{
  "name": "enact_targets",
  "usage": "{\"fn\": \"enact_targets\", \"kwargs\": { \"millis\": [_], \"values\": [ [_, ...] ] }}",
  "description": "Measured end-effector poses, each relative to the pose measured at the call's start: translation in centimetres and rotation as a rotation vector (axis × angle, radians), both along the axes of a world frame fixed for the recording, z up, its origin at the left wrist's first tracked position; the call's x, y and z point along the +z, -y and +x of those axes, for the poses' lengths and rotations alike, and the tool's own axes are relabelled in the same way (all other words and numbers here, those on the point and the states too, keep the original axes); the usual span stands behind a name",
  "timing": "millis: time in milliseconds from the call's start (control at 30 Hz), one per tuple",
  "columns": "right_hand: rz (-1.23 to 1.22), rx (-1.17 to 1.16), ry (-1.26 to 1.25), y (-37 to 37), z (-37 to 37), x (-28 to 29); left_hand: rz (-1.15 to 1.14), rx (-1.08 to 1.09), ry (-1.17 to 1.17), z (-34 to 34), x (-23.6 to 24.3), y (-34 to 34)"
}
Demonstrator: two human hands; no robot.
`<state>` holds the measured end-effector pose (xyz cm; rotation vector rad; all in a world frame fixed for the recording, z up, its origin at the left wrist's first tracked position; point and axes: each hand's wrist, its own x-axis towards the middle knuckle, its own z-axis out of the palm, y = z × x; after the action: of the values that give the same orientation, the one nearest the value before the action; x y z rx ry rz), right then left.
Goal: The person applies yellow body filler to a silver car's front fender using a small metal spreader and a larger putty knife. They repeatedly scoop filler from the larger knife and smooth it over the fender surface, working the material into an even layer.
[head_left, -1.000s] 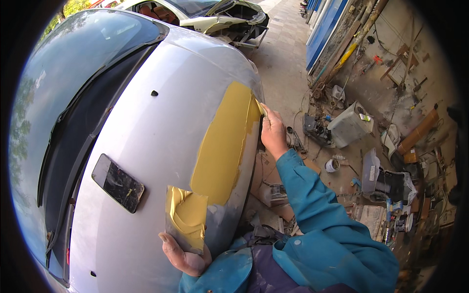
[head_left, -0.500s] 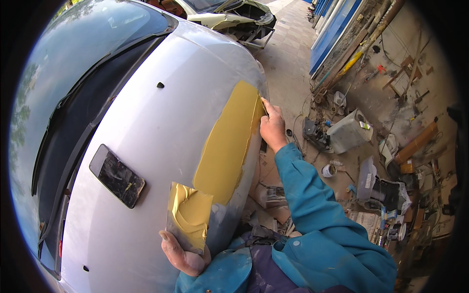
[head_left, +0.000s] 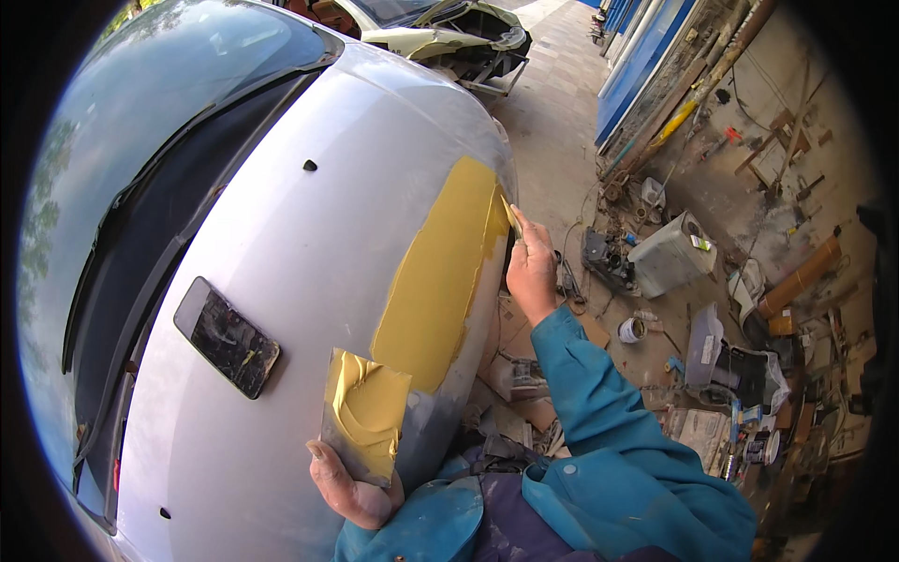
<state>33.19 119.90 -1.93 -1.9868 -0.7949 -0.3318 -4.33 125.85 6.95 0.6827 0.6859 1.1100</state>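
My right hand grips a spreader with yellow putty on it, held at the right edge of a broad yellow putty patch on the silver car hood. Low in the middle, my left hand holds a square plate heaped with creamy yellow putty, over the hood's dull grey lower edge. A dark smartphone with a smudged screen lies on the hood to the left of the plate.
The windscreen and wipers fill the left. A damaged car stands at the back, beside blue panels and poles. On the floor to the right lie a jerrycan, a small tub, cardboard, cables and assorted clutter.
My right hand has drawn slightly down toward me along the patch's right edge since half a second ago, with the spreader showing more. My left hand and plate have hardly moved.
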Motion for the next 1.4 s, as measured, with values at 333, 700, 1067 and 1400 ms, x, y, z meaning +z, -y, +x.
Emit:
{"fn": "enact_targets", "kwargs": {
  "millis": [333, 700, 1067, 1400],
  "values": [
    [-0.053, -0.036, -0.035, -3.1, 3.3, -0.6, -0.048, 0.039, -0.030, -0.1, -0.1, 0.3],
    [0.010, 0.163, 0.083, 0.7, -1.9, -1.6, -0.078, 0.093, -0.030, 0.4, -0.1, 0.6],
    [-0.035, 0.175, 0.111, 3.9, -8.6, -2.5, -0.035, -0.037, 0.011, 0.1, 0.1, 0.4],
    [0.089, 0.295, -0.086, 8.8, -13.8, 3.3, 0.050, -0.142, 0.070, 0.5, -0.5, 0.5]
  ]
}}
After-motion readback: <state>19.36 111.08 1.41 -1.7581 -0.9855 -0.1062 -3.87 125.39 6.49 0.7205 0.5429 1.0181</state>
